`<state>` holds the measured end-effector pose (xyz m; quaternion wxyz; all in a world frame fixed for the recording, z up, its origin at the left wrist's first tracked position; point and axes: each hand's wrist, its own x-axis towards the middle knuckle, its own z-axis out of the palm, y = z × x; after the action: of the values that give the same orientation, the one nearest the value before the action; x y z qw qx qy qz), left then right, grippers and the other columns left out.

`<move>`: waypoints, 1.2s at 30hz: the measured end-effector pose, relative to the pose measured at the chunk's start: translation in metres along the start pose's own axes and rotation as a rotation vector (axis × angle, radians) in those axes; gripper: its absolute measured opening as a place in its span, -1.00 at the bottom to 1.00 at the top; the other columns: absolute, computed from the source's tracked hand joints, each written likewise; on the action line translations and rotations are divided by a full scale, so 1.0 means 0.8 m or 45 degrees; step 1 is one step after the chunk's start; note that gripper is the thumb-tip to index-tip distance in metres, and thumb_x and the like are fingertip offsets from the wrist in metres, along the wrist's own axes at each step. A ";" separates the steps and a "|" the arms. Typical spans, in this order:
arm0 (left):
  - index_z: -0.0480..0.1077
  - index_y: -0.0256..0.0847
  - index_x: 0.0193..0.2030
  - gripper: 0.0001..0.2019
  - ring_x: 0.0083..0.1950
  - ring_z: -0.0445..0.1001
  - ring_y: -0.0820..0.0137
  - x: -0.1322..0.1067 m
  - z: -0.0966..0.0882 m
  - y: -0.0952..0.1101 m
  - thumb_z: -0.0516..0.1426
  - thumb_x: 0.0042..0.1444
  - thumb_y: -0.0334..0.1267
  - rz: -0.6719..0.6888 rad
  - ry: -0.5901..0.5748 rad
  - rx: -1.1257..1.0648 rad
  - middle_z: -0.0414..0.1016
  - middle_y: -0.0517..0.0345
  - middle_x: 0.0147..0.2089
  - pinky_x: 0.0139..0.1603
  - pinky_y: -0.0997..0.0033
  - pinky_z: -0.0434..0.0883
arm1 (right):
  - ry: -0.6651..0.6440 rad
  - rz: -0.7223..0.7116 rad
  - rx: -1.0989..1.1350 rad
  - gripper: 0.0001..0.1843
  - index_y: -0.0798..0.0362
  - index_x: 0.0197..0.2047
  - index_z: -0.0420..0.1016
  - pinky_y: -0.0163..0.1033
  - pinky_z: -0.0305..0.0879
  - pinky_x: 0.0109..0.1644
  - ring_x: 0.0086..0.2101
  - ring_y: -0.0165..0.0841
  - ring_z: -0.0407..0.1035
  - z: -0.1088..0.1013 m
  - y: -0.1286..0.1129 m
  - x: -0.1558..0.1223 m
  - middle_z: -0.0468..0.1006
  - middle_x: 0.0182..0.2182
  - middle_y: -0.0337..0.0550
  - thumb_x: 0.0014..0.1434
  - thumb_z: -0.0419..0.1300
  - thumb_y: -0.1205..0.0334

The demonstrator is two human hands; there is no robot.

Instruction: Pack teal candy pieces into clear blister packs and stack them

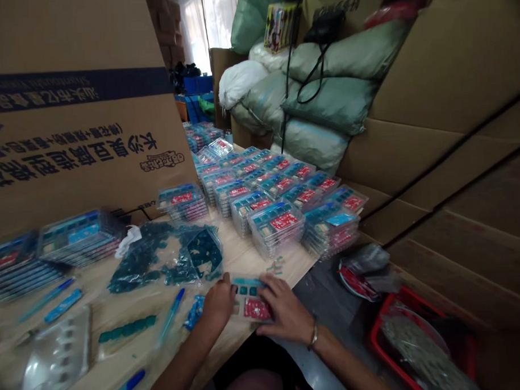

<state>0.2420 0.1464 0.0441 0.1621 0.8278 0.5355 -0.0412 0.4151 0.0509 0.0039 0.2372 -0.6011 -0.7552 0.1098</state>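
In front of me is a see-through plastic case (240,307) with dark teal squares in slots along its far side and a red patterned piece (256,309) at the near right. My left hand (220,301) is closed on the case's left edge, thumb near the far corner. My right hand (287,309) curls over the right edge, fingers along its far and right sides. Both hands partly cover the case. Just beyond it lie several small pale-green strips (276,265). A blue patterned piece (195,312) rests beside my left wrist.
Stacks of similar cases (276,222) fill the table's far side, with more stacks (80,238) at left. A plastic bag of teal pieces (166,255), blue pens (171,317) and a white slotted tray (56,355) lie nearer. A red basket (378,333) stands right; cardboard (82,121) rises left.
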 end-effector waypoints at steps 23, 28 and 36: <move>0.41 -0.14 -0.20 -0.87 -0.20 0.48 0.34 -0.087 0.064 -0.039 0.05 0.17 -0.27 1.119 1.359 0.086 0.56 0.09 -0.26 -0.15 0.34 0.34 | 0.222 -0.556 -0.636 -0.64 0.00 0.14 0.34 -0.13 0.26 0.10 0.10 -0.27 0.30 -0.075 0.001 -0.060 0.48 0.06 -0.05 0.32 -0.04 0.26; 0.40 -0.25 -0.14 -0.82 -0.13 0.49 0.28 -0.086 0.040 -0.041 0.03 0.18 -0.29 1.022 1.320 0.112 0.54 -0.07 -0.15 -0.13 0.32 0.36 | 0.560 -0.309 -0.883 -0.58 -0.06 0.14 0.35 -0.01 0.17 0.13 0.10 -0.24 0.29 -0.230 0.109 -0.040 0.46 0.08 -0.07 0.25 0.01 0.41; 0.37 -0.20 -0.10 -0.82 -0.04 0.44 0.19 -0.147 0.058 -0.088 0.08 0.15 -0.29 0.455 1.231 0.230 0.48 -0.10 -0.06 -0.06 0.21 0.34 | 0.362 -0.342 -0.715 -0.44 0.11 -0.03 0.48 0.02 0.28 -0.05 -0.14 -0.12 0.43 -0.252 0.235 0.011 0.55 -0.12 0.11 0.26 -0.11 -0.13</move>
<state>0.1341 0.0555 0.0129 -0.1710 0.8416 0.3938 0.3278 0.6737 0.0831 0.0950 0.1775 -0.5473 -0.7878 -0.2196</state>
